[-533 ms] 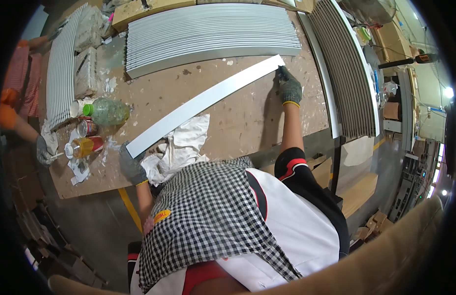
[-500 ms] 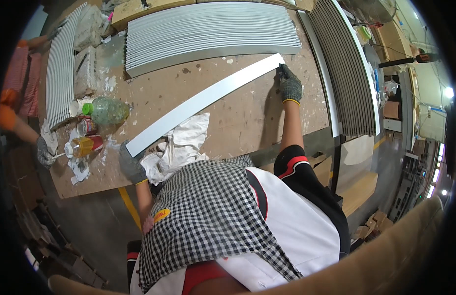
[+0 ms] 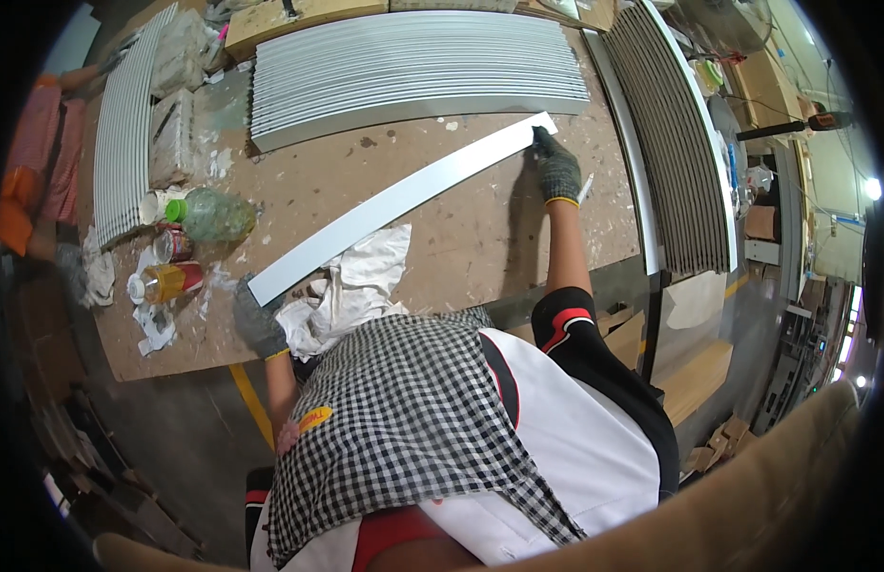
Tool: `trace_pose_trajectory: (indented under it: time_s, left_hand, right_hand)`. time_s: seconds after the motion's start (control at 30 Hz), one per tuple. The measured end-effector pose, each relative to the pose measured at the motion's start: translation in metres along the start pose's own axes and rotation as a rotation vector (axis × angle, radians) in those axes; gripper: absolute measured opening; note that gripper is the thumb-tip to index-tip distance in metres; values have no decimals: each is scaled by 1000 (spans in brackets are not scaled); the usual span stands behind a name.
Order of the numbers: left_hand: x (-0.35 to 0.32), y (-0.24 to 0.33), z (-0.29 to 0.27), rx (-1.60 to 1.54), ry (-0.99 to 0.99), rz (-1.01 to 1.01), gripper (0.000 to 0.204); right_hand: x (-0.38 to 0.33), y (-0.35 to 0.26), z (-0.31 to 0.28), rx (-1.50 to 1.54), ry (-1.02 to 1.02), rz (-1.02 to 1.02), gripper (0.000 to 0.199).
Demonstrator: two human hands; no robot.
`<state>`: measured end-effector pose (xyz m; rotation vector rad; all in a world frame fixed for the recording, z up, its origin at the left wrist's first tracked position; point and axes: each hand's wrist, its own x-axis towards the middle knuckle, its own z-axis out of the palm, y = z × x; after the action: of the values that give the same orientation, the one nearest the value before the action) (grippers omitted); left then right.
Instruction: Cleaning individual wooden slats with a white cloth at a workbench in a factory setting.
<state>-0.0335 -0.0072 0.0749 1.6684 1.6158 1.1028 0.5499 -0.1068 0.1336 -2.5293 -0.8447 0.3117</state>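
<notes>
A long white flat strip (image 3: 394, 206) runs slantwise over the brown worktable, between my two gloved hands. My left hand (image 3: 258, 319), in a grey knit glove, is closed round its near left end. At its far right end my right hand (image 3: 558, 167), in a dark grey glove with a yellow cuff edge, grips the edge with fingers closed. A small pale tip (image 3: 586, 188) shows beside the right glove; I cannot make out what it is. Next to the left hand a crumpled white cloth (image 3: 351, 291) lies partly under the strip.
Beyond the strip lies a broad stack of white strips (image 3: 418, 71). More stacked strips (image 3: 666, 143) stand at the right and others (image 3: 127, 124) at the left. A green-capped bottle (image 3: 213, 214), a can (image 3: 172, 245) and an amber bottle (image 3: 170, 283) stand left. A co-worker's orange sleeve (image 3: 20, 210) shows there.
The strip and my right hand have shifted slightly; a pale tip now shows beside the right glove. At far left, the co-worker's gloved hand has moved and is blurred.
</notes>
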Motion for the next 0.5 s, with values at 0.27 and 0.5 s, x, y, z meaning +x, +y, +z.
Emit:
trace_pose_trajectory:
  time_s: [0.27,0.5]
  left_hand:
    - [-3,-1,-1,-382,-15,-461,67]
    - [-3,10,7,-266,38,-235,42]
  right_hand:
    - [-5,-20,20,-20,-89,-124,33]
    - [-57,-40,21,-32,-253,-289,34]
